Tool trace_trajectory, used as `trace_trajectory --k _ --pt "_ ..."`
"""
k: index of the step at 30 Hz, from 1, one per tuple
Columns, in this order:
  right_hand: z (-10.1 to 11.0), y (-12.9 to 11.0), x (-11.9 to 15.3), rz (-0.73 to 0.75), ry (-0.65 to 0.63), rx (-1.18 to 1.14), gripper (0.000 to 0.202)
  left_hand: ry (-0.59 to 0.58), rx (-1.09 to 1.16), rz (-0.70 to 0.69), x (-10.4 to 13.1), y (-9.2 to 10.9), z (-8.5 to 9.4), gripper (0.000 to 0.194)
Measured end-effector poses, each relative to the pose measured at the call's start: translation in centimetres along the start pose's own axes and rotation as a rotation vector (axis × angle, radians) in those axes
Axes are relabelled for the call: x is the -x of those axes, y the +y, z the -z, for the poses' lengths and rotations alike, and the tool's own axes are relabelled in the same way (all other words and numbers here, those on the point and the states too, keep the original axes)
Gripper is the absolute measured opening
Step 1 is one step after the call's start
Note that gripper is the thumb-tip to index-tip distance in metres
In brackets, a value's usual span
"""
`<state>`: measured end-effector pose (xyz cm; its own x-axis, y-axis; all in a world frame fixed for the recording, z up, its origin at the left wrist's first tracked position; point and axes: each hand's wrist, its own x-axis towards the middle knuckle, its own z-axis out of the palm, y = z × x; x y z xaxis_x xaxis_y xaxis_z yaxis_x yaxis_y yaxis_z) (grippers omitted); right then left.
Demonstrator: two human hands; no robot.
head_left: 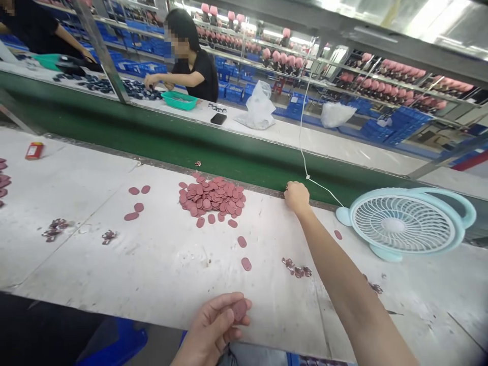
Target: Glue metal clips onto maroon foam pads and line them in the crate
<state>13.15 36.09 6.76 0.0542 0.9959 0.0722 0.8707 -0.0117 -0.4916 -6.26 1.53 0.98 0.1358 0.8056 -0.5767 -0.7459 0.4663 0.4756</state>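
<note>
My left hand (217, 328) is closed on a flat reddish-brown oval piece (239, 310), pinched between thumb and fingers near the table's front edge. At the far edge of the white table (160, 269), beside the green belt, my right hand (297, 197) is curled with its fingers bent down; whatever it may hold is hidden. A pile of similar oval pieces (213, 195) lies between the hands, left of my right hand. Two single ovals (246, 264) rest between the pile and my left hand. Small brown scraps (297, 268) lie near my right forearm.
A light-blue fan (400, 221) stands on the right, its white cord (304, 147) rising past my right hand. A red box (34, 151) sits far left. Beyond the green belt (244, 162), a person in black (202, 71) works beside a teal tray (179, 100).
</note>
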Motion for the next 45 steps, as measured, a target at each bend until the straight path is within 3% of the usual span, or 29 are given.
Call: trace_trajectory --k 2,4,8,9,12,15,25,36,39,45 --pt "0.5 -0.6 2.0 0.018 0.01 -0.063 0.027 0.009 0.004 -0.008 0.0 0.4 -0.2 0.035" --pt "1.0 -1.3 5.8 0.056 -0.007 -0.161 0.023 0.014 0.012 -0.011 -0.1 0.7 -0.3 0.033" --pt "1.7 -1.6 18.2 0.146 -0.14 -0.411 0.021 -0.021 0.03 -0.028 -0.5 0.6 0.0 0.022" --pt "1.9 -1.5 21.5 0.159 -0.201 -0.576 0.017 -0.042 0.029 -0.035 -0.5 0.4 0.2 0.02" --pt "1.9 -0.8 29.4 -0.004 -0.367 -0.895 0.013 -0.109 0.008 -0.054 -0.5 -0.3 0.5 0.017" --pt "1.3 -0.2 33.5 -0.174 -0.39 -1.046 0.017 -0.148 -0.057 -0.064 -0.3 -1.0 0.2 0.017" --pt "1.6 1.3 35.8 -0.249 -0.337 -1.126 0.016 -0.262 -0.342 -0.127 0.1 -2.6 -0.3 0.016" --pt "2.2 2.5 36.2 -0.229 -0.322 -1.052 0.017 -0.263 -0.361 -0.094 0.4 -3.8 -0.6 0.012" --pt "2.3 2.4 36.0 -0.263 -0.361 -1.12 0.013 -0.289 -0.35 -0.117 0.2 -4.0 -0.7 0.002" --pt "2.0 2.6 35.8 -0.339 -0.426 -1.32 0.011 -0.264 -0.365 -0.148 0.3 -4.2 -1.2 0.009"
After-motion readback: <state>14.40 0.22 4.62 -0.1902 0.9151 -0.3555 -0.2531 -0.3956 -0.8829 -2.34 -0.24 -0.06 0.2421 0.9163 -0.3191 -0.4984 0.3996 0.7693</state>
